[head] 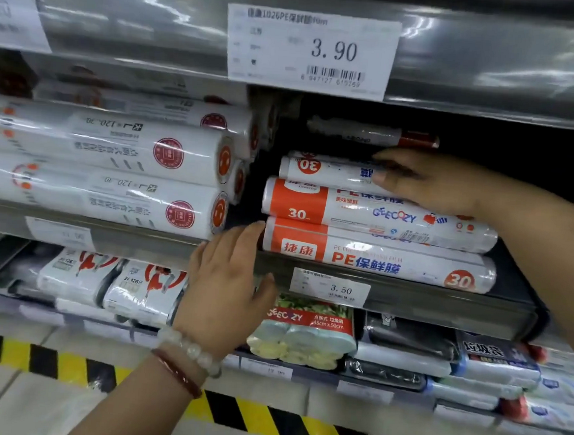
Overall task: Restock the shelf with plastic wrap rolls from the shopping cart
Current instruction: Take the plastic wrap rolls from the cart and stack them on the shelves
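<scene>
While the left hand (227, 281) hovers open-fingered, the right hand (429, 182) lies flat on glossy cylindrical rolls (378, 217).

Dark gap above stacked wrap rolls (378, 221) open; big rolls (104, 168) block left

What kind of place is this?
Most likely a supermarket aisle: white paper price tags with barcodes on grey metal shelves, stocked with white-and-orange plastic wrap rolls and bagged goods below.

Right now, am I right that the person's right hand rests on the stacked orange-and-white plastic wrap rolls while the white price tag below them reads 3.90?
Not quite: the head view shows the white price tag below the orange-and-white plastic wrap rolls reads 3.50. The right hand does rest on them.
</scene>
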